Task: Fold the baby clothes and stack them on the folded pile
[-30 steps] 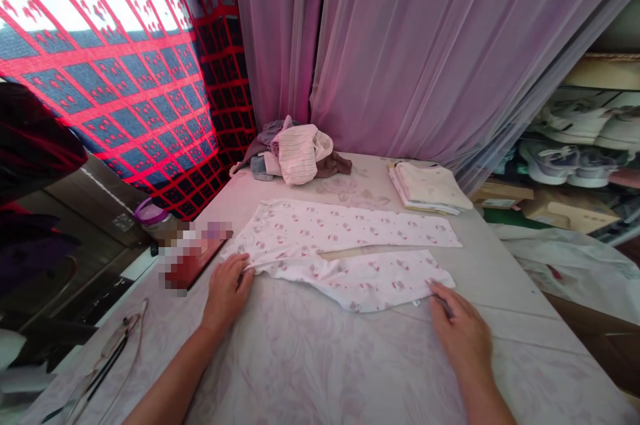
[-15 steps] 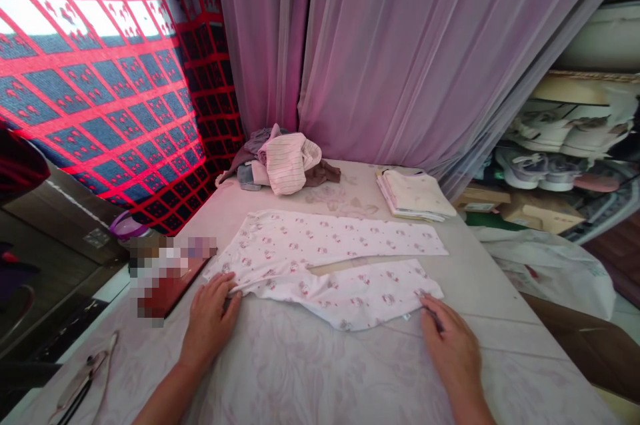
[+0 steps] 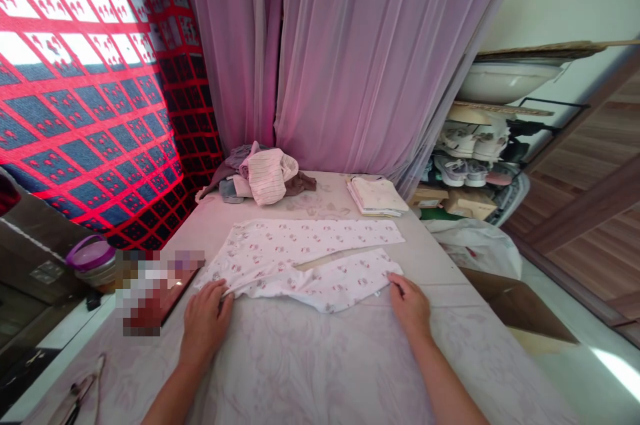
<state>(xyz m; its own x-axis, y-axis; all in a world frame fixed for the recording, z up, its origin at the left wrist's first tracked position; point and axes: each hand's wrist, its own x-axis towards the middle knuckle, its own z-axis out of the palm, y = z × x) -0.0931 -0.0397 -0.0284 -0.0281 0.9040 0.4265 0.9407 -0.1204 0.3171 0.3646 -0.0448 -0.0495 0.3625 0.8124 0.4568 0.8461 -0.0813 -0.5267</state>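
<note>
A pair of white pajama pants (image 3: 273,252) with small red and pink prints lies spread on the bed, waist to the left and both legs pointing right. My left hand (image 3: 207,322) is at the near corner of the waist, the fabric edge between its fingers and thumb. At the cuff of the nearer leg, my right hand (image 3: 410,305) pinches the cloth beside a small white tag. The nearer leg sags in a curve between my hands, while the farther leg lies straighter.
A rumpled clothes pile (image 3: 267,175) and a folded stack (image 3: 377,195) sit at the back, before purple curtains (image 3: 350,65). A blurred red item (image 3: 145,312) and a cord (image 3: 97,378) lie at left. Right of the bed stand a shoe rack (image 3: 463,172) and cardboard box (image 3: 515,305).
The view has swung right, bringing more of the shelf, wall and floor into sight. Both hands keep their places on the pants, which look much the same.
</note>
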